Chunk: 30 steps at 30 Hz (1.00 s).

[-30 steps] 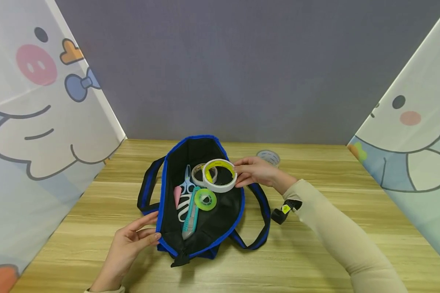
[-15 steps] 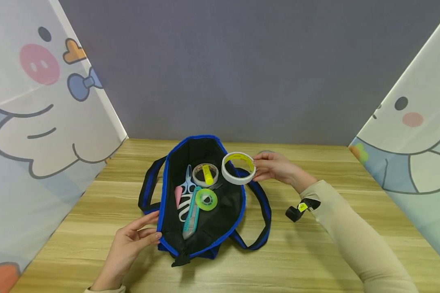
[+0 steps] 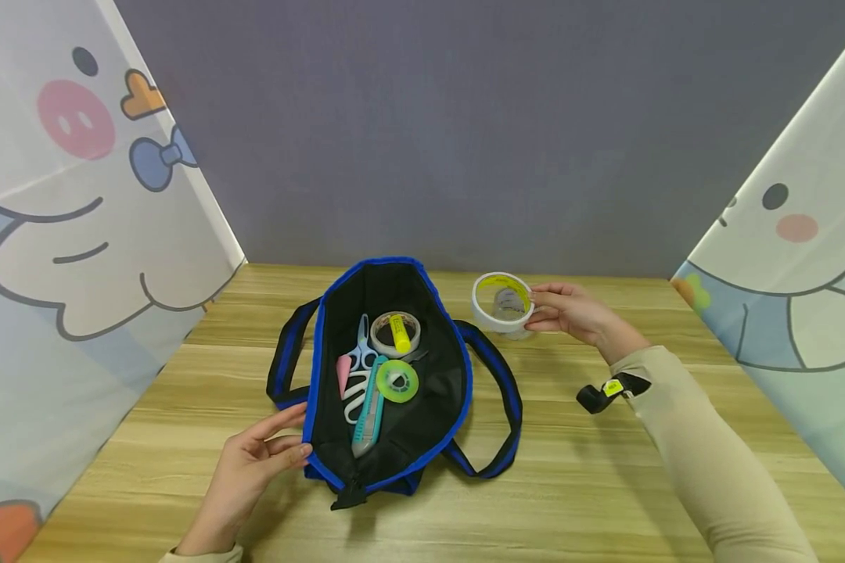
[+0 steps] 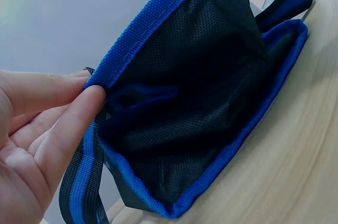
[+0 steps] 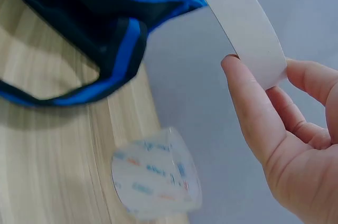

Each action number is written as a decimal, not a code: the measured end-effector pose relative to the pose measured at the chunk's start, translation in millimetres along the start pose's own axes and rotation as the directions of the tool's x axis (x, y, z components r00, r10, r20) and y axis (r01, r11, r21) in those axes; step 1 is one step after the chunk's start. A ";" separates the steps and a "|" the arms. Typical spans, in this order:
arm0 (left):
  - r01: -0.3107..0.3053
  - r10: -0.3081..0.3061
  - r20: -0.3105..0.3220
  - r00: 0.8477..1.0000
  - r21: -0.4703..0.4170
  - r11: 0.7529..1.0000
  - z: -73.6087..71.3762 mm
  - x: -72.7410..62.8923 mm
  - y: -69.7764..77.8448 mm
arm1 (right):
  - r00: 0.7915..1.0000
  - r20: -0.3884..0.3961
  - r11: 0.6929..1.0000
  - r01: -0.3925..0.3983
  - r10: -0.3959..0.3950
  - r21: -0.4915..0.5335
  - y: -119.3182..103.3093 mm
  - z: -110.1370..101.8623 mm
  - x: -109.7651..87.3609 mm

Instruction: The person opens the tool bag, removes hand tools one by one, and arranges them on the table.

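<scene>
My right hand (image 3: 577,314) pinches the edge of a white tape roll (image 3: 490,320) with a yellow inner core, held up right of the bag. Behind and below it a clear tape roll (image 5: 150,176) with printed marks stands on the table, partly seen through the ring. My left hand (image 3: 246,473) pinches the blue rim of a black tote bag (image 3: 429,422), whose mouth gapes. Inside lie blue scissors (image 3: 363,336), white scissor handles (image 3: 353,403), a teal utility knife (image 3: 368,418), a green tape roll (image 3: 407,389), another tape roll (image 3: 378,344) and a yellow stick-shaped thing (image 3: 399,333).
A pink piece (image 3: 343,374) also lies in the bag. Its right strap (image 3: 510,407) loops out over the wooden table (image 3: 570,485). A grey wall (image 3: 465,141) stands behind the table, with cartoon-printed panels (image 3: 113,258) at both sides.
My right hand has carried the white tape roll out from over the bag to the right, uncovering the yellow stick-shaped thing inside. My left hand has stayed at the bag's rim.
</scene>
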<state>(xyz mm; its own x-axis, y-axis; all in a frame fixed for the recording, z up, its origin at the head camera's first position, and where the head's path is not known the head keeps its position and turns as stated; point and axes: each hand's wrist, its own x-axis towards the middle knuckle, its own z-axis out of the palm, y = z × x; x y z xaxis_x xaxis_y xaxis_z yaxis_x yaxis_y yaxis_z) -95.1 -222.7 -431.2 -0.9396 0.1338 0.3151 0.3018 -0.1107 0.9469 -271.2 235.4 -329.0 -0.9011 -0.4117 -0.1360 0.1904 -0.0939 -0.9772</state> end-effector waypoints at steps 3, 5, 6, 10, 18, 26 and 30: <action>0.003 -0.003 0.001 1.000 -0.001 1.000 -0.2 0.3 0.4 | 1.000 -0.022 1.000 -0.002 0.003 0.012 -0.7 -8.4 -2.3; 0.008 -0.008 -0.001 1.000 0.001 1.000 -0.2 0.4 1.0 | 0.999 -0.035 1.000 -0.001 0.001 0.011 -0.6 -13.5 -3.7; 0.012 -0.012 -0.004 1.000 0.003 1.000 -0.2 0.5 1.2 | 0.999 -0.041 1.000 0.001 -0.001 0.009 -0.3 -16.0 -4.2; 0.020 -0.020 -0.013 1.000 0.007 1.000 0.3 0.7 1.9 | 0.998 -0.060 1.000 0.007 -0.006 0.015 1.8 -25.8 -6.8; 0.001 -0.002 -0.015 1.000 -0.012 1.000 1.1 0.7 1.2 | 0.991 -0.131 0.999 0.026 -0.021 0.036 8.6 -46.2 -11.2; 0.048 -0.048 -0.045 0.998 0.008 0.999 2.9 0.4 2.8 | 0.981 -0.190 0.981 0.069 -0.034 0.179 15.1 -73.7 -12.8; 0.047 -0.046 -0.041 0.998 0.003 0.999 3.0 0.3 3.1 | 0.976 -0.213 0.975 0.080 -0.035 0.207 17.8 -84.1 -13.9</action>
<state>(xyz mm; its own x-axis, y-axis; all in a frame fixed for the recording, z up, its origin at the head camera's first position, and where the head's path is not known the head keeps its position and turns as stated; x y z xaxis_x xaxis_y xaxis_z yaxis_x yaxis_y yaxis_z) -94.0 -220.1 -428.0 -0.9585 0.0980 0.2679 0.2581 -0.1017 0.9608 -288.0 315.7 -358.2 -0.9696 -0.2053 -0.1332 0.1939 -0.3119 -0.9301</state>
